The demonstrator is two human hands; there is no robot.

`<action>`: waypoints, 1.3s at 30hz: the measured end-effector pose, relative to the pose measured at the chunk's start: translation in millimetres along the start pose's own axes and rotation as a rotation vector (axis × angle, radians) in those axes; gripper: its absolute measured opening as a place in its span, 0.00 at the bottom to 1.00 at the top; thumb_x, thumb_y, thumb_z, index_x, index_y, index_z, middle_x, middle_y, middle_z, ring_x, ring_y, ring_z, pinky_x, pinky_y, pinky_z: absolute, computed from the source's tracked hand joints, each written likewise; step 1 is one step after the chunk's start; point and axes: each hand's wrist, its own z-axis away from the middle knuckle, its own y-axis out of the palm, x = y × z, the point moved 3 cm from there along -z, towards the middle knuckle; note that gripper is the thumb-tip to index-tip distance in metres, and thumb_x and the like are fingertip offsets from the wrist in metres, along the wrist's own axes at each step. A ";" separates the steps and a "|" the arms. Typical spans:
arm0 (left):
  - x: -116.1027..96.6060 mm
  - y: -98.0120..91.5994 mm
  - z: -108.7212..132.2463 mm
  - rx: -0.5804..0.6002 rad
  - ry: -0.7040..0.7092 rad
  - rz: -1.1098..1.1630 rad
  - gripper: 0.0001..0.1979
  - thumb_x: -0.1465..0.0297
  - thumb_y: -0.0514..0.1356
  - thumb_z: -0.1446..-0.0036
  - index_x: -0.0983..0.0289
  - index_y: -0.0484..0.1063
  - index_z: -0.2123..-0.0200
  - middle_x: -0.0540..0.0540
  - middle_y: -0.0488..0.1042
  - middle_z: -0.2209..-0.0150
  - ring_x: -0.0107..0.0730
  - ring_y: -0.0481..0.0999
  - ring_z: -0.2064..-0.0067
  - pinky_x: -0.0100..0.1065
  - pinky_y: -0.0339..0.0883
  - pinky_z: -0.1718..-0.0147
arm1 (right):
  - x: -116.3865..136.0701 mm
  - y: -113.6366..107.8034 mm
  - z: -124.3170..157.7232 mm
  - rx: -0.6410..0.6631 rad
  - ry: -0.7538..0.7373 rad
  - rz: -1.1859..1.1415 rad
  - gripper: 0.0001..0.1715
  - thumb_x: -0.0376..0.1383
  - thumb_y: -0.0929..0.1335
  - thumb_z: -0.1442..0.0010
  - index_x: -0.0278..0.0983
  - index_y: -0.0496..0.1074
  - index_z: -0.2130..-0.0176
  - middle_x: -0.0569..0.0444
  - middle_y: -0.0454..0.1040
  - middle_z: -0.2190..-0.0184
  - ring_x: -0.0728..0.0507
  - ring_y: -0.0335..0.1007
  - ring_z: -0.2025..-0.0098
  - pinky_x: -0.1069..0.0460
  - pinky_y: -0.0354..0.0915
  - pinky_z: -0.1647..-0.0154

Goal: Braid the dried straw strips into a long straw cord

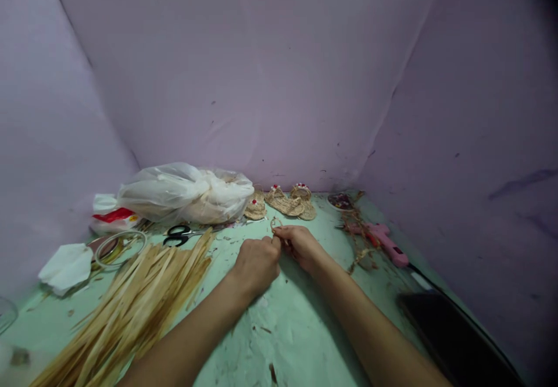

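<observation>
My left hand [256, 262] and my right hand [300, 244] meet over the pale green table [288, 329], both closed in a pinch. Between their fingertips is a thin straw strand bent into a small loop [276, 224]. A thick bundle of flat straw strips [135, 305] lies just left of my left forearm. Behind my hands, by the back wall, stand several tiny woven straw sandals [285, 202] with red-and-white decorations.
Black-handled scissors [179, 235] lie near the strips. A clear plastic bag [185, 192] of straw sits at the back left, with a tape roll [120, 246] and white tissue [67, 266]. A pink glue gun [383, 240] and straw scraps lie right. A dark object [453, 340] fills the near right.
</observation>
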 end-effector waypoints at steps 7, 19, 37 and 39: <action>19.9 -5.6 -0.5 -0.048 -0.069 -0.073 0.12 0.74 0.49 0.52 0.63 0.72 0.71 0.59 0.73 0.73 0.39 0.71 0.69 0.33 0.55 0.70 | 15.9 -10.8 1.8 -0.011 0.006 -0.025 0.05 0.34 0.68 0.60 0.34 0.67 0.79 0.59 0.60 0.83 0.54 0.49 0.83 0.57 0.43 0.85; 42.4 1.1 -26.8 -0.200 -0.072 0.418 0.10 0.74 0.51 0.58 0.65 0.68 0.86 0.49 0.62 0.85 0.26 0.61 0.78 0.27 0.49 0.77 | -2.8 8.4 8.3 0.148 -0.012 0.166 0.18 0.30 0.69 0.68 0.38 0.59 0.74 0.65 0.60 0.88 0.54 0.51 0.86 0.57 0.46 0.84; 42.3 28.7 -32.4 -0.307 -0.494 1.161 0.05 0.73 0.51 0.61 0.65 0.64 0.84 0.46 0.60 0.88 0.22 0.56 0.85 0.26 0.48 0.85 | 2.5 15.4 20.6 -0.372 -0.588 0.820 0.09 0.31 0.63 0.52 0.38 0.73 0.74 0.55 0.74 0.77 0.48 0.66 0.76 0.55 0.57 0.72; 39.6 28.9 -29.9 -0.257 -0.548 1.209 0.06 0.75 0.50 0.62 0.64 0.61 0.86 0.46 0.57 0.89 0.21 0.54 0.87 0.26 0.44 0.87 | -0.7 15.0 17.3 -0.352 -0.604 0.757 0.10 0.31 0.63 0.51 0.37 0.75 0.73 0.54 0.76 0.75 0.48 0.69 0.73 0.56 0.60 0.70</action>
